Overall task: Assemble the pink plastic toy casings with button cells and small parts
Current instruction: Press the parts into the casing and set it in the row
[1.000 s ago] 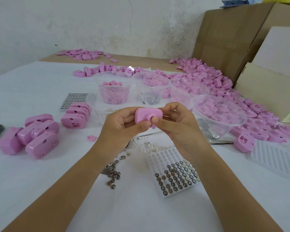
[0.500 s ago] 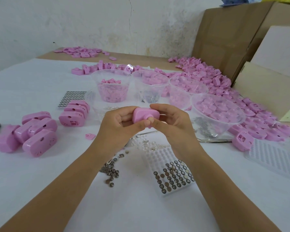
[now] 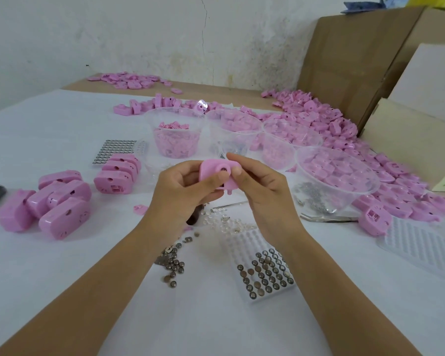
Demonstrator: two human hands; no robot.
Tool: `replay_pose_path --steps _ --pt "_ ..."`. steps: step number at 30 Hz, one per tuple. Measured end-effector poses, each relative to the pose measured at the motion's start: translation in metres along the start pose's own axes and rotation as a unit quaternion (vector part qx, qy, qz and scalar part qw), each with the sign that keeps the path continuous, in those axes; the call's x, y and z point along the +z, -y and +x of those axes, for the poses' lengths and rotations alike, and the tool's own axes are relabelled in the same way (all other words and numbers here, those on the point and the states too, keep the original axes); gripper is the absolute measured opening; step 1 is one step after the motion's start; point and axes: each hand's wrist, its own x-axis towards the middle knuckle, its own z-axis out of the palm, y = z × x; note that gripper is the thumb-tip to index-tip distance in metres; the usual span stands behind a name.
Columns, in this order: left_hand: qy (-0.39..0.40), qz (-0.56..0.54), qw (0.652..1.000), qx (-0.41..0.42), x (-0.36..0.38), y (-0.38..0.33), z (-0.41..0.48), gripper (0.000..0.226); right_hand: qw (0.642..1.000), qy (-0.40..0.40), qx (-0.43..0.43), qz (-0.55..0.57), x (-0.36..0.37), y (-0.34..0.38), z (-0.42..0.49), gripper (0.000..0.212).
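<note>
Pink casing (image 3: 211, 170): was held above the table (image 3: 62, 265), between both hands.
Left hand (image 3: 180, 199): fingers (image 3: 188, 176) were curled round the casing.
Right hand (image 3: 265, 194): casing was pinched by thumb and fingers.
Button cells (image 3: 267, 274): were laid on the table.

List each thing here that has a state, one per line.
pink casing, held off the table between both hands
left hand, gripping the casing
right hand, pinching the casing's edge
button-cell tray, partly filled, far rows empty
loose button cells, scattered beside that tray
closed casings, lying piled at left
tweezers, lying untouched
blister tray, at right, looks empty
</note>
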Motion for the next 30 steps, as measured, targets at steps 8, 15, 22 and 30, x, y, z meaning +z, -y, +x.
replay_pose_path --steps 8,15,22,30 --pt "0.015 0.0 1.0 0.016 0.0013 0.0009 -0.0009 0.039 0.999 -0.014 -0.032 -0.023 -0.0002 0.0011 -0.0035 0.021" --pt "0.028 0.086 0.994 0.062 0.0036 -0.0027 -0.0046 0.033 0.998 0.048 0.015 -0.023 0.0001 0.0004 -0.0044 0.038" --pt "0.025 0.132 0.987 0.087 0.0038 0.0005 -0.0044 0.026 0.997 0.056 0.039 0.041 -0.0006 0.0036 -0.0057 0.03" --pt "0.015 0.132 0.987 0.092 0.005 0.0008 -0.0057 0.027 0.994 0.052 0.063 0.07 0.0003 0.0043 -0.0057 0.032"
